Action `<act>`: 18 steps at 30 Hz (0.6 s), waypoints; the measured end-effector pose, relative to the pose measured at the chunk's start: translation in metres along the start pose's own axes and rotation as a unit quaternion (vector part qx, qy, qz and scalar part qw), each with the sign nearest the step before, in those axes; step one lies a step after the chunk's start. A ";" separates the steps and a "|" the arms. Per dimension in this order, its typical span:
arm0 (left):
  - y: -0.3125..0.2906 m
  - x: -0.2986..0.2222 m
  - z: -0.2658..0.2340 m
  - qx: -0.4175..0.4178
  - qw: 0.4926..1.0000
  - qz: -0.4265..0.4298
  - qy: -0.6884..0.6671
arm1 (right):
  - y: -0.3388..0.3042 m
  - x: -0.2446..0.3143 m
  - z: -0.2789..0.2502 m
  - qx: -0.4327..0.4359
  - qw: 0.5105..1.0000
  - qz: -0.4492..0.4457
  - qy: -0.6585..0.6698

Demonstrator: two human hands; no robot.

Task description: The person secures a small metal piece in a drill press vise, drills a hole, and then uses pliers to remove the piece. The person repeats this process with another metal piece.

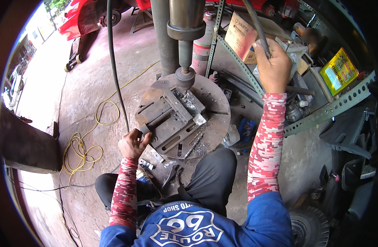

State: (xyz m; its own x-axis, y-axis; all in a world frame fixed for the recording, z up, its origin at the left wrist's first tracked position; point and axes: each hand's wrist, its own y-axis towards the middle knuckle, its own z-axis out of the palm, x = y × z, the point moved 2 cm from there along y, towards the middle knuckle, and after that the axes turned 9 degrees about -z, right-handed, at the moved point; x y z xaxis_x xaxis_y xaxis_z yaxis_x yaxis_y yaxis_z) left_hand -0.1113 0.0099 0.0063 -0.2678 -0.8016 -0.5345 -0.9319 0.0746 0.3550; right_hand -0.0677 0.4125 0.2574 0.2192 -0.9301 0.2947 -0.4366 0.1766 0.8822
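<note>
My right hand (pixel 273 66) is raised and wrapped round the feed lever (pixel 257 22) of a drill press. Lower down, my left hand (pixel 131 143) has its fingers closed about the screw end (pixel 145 129) of a machine vise (pixel 164 131). The vise lies at an angle on the round steel table (pixel 215 92), with a metal piece (pixel 193 101) between its jaws. Right above that piece is the chuck (pixel 184 77); whether its bit touches the metal, I cannot tell. Metal shavings and a loose drill bit (pixel 194 145) lie on the table.
A black cable (pixel 113 61) hangs left of the press column (pixel 162 37). Yellow cord (pixel 80 158) lies coiled on the floor. Pliers (pixel 171 175) lie near my legs. At right, a perforated metal rack (pixel 333 109) holds a cardboard box (pixel 240 37) and a yellow can (pixel 339 72).
</note>
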 end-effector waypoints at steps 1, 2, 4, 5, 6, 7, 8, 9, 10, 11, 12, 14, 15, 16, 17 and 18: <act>0.000 0.000 0.000 0.002 1.000 0.000 0.001 | 0.000 0.000 0.000 -0.003 1.000 -0.005 -0.003; 0.000 0.000 0.000 0.001 1.000 0.002 -0.003 | -0.001 0.000 0.000 -0.005 1.000 -0.010 -0.006; 0.000 0.000 0.001 -0.003 1.000 0.004 -0.011 | -0.001 0.000 0.000 -0.004 1.000 0.004 0.010; 0.000 0.001 0.001 0.000 1.000 0.003 -0.008 | -0.001 0.000 0.001 -0.004 1.000 0.006 0.017; 0.000 0.001 0.001 0.002 1.000 0.002 -0.005 | -0.002 0.000 0.000 -0.004 1.000 0.007 0.011; 0.000 0.001 0.001 0.004 1.000 0.001 -0.002 | -0.001 0.000 0.000 -0.004 1.000 0.004 0.003; 0.001 0.001 0.001 0.002 1.000 0.004 0.000 | -0.001 0.000 0.000 -0.003 1.000 0.000 -0.004; 0.001 0.002 0.002 0.000 1.000 0.006 0.001 | -0.001 0.000 0.000 -0.003 1.000 0.000 -0.007; 0.001 0.002 0.002 -0.002 1.000 0.009 0.002 | -0.001 0.000 0.000 -0.002 1.000 -0.001 -0.010; 0.001 0.002 0.002 0.003 1.000 0.008 0.001 | -0.001 -0.001 0.000 0.000 1.000 -0.003 -0.016; 0.001 0.003 0.002 0.008 1.000 0.007 0.001 | -0.001 -0.002 0.000 0.000 1.000 0.005 -0.006; 0.000 0.004 0.002 0.012 1.000 0.008 -0.002 | -0.002 -0.004 0.000 0.000 1.000 0.008 0.005; 0.001 0.004 0.002 0.012 1.000 0.011 -0.003 | -0.002 -0.006 0.001 -0.003 1.000 0.005 -0.002; 0.001 0.004 0.001 0.012 1.000 0.014 -0.005 | -0.001 -0.006 0.001 -0.009 1.000 -0.009 -0.010; 0.001 0.004 0.001 0.013 1.000 0.015 -0.003 | -0.001 -0.007 0.002 -0.016 0.999 -0.023 -0.018; 0.001 0.004 0.001 0.014 1.000 0.016 -0.002 | -0.001 -0.008 0.002 -0.014 1.000 -0.019 -0.016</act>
State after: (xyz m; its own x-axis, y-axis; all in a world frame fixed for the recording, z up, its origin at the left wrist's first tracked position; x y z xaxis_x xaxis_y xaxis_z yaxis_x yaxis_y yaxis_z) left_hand -0.1137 0.0071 0.0039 -0.2990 -0.7967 -0.5253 -0.9292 0.1178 0.3502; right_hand -0.0707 0.4189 0.2532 0.2073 -0.9460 0.2491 -0.4036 0.1492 0.9027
